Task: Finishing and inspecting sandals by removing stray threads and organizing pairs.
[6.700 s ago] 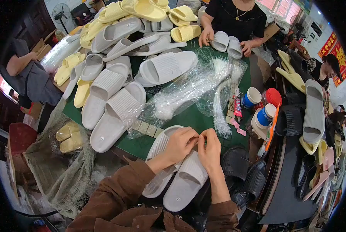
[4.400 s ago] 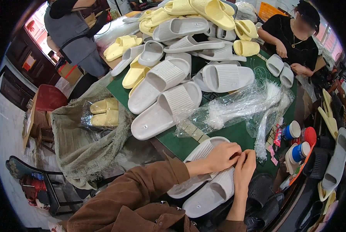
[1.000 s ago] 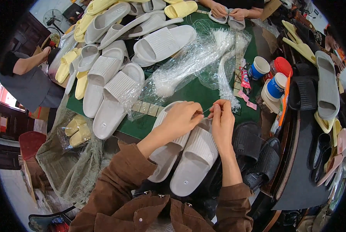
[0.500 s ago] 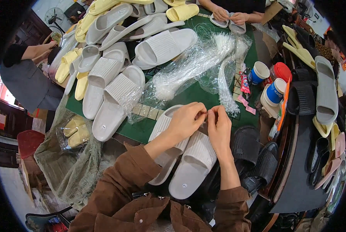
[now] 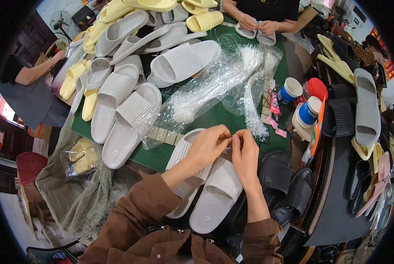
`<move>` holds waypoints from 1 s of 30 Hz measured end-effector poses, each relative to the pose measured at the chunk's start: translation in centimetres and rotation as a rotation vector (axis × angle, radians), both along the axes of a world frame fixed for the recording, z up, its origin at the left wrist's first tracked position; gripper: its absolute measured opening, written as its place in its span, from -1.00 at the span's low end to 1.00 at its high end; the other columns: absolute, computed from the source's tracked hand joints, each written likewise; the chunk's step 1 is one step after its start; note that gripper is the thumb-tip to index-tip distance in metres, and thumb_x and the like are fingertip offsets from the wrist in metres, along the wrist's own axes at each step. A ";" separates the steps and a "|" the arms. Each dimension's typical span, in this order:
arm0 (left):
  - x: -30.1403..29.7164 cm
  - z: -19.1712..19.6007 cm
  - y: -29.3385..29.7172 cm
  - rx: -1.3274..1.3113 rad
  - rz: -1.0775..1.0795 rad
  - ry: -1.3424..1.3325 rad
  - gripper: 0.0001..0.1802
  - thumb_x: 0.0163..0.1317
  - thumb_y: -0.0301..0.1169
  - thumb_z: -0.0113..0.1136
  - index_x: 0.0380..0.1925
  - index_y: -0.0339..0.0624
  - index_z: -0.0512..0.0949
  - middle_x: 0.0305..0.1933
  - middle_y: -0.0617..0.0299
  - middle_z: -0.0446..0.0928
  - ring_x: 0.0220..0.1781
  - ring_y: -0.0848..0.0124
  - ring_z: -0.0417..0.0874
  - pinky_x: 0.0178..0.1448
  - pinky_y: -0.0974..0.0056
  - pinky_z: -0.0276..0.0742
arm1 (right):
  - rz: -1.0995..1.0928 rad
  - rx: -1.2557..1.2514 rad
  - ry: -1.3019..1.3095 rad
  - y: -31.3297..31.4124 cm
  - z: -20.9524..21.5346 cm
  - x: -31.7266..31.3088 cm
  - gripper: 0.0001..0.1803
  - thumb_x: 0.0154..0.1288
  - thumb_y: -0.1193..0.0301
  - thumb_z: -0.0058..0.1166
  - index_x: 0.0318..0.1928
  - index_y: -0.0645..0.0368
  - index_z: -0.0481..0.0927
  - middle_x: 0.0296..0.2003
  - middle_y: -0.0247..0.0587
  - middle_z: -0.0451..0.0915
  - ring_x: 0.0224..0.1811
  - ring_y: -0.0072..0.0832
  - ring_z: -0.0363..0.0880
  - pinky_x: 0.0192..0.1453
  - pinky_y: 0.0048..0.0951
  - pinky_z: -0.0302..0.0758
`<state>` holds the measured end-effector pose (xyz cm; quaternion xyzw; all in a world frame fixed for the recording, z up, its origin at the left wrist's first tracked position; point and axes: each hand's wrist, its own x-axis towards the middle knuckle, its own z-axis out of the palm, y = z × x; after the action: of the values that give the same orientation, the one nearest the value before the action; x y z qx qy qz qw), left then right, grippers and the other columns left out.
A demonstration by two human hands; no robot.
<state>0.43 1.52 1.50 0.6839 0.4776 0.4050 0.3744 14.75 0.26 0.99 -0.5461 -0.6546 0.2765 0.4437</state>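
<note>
Green counter (image 5: 214, 119), cluttered. Left hand (image 5: 208, 147) & right hand (image 5: 245, 154), fingertips pinched together over pale grey ribbed foam slides (image 5: 214, 193); pinched item too small to tell. Keep the pinch tight, hands close.

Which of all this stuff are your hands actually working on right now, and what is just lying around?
In hand:
left hand and right hand, fingertips pinched together over the pair of grey slippers; whatever they pinch is too small to tell.

Lying about:
clear plastic bags
blue paper cups
red lid
black slippers
yellow slippers
</note>
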 end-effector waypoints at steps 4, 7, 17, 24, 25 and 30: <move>-0.1 0.4 -0.1 -0.008 -0.018 0.049 -0.88 0.19 -0.51 0.18 -0.34 -0.38 0.51 -0.42 0.07 0.53 -0.46 0.33 0.54 -0.34 0.28 0.43 | -0.003 -0.003 -0.002 -0.2 0.2 0.1 -0.90 0.34 0.53 0.02 -0.24 0.30 0.40 -0.39 0.07 0.51 -0.39 -0.04 0.55 -0.33 -0.16 0.45; 0.0 -0.3 -0.1 0.013 -0.010 0.021 -0.89 0.19 -0.53 0.18 -0.34 -0.38 0.51 -0.44 0.08 0.51 -0.47 0.34 0.53 -0.36 0.27 0.42 | -0.019 0.014 -0.005 -0.1 0.1 0.1 -0.90 0.34 0.53 0.03 -0.23 0.30 0.40 -0.38 0.06 0.51 -0.40 -0.06 0.55 -0.33 -0.17 0.46; 0.2 -0.2 -0.4 -0.042 -0.001 0.042 -0.85 0.20 -0.44 0.19 -0.36 -0.33 0.51 -0.38 0.02 0.56 -0.39 0.13 0.61 -0.32 0.17 0.47 | -0.025 0.023 -0.038 0.0 0.2 0.2 -0.90 0.32 0.53 0.05 -0.23 0.29 0.42 -0.37 0.01 0.50 -0.38 -0.08 0.57 -0.32 -0.18 0.48; 0.2 -0.6 -0.5 0.023 0.018 0.044 -0.89 0.18 -0.52 0.21 -0.34 -0.36 0.53 -0.44 0.08 0.53 -0.48 0.34 0.56 -0.39 0.29 0.44 | -0.045 0.047 -0.044 0.1 0.0 0.0 -0.88 0.28 0.55 0.07 -0.25 0.30 0.41 -0.35 -0.01 0.49 -0.35 -0.08 0.55 -0.29 -0.18 0.47; 0.1 -0.6 -0.5 0.020 0.017 0.045 -0.89 0.18 -0.52 0.21 -0.33 -0.36 0.53 -0.43 0.08 0.54 -0.48 0.34 0.56 -0.38 0.29 0.44 | -0.045 0.052 -0.041 0.1 0.0 0.0 -0.88 0.28 0.55 0.07 -0.25 0.30 0.41 -0.35 -0.01 0.49 -0.35 -0.08 0.55 -0.29 -0.18 0.47; 0.2 -0.9 -0.6 0.061 0.020 0.049 -0.89 0.18 -0.52 0.22 -0.33 -0.35 0.55 -0.43 0.08 0.55 -0.47 0.32 0.57 -0.38 0.30 0.45 | 0.011 0.088 -0.107 0.0 -0.3 -0.1 -0.90 0.26 0.54 0.04 -0.31 0.28 0.39 -0.38 0.00 0.45 -0.31 -0.01 0.49 -0.23 -0.09 0.41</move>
<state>0.65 0.90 0.58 0.6998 0.4808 0.4063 0.3376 14.67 0.29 0.72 -0.5364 -0.6917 0.2202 0.4304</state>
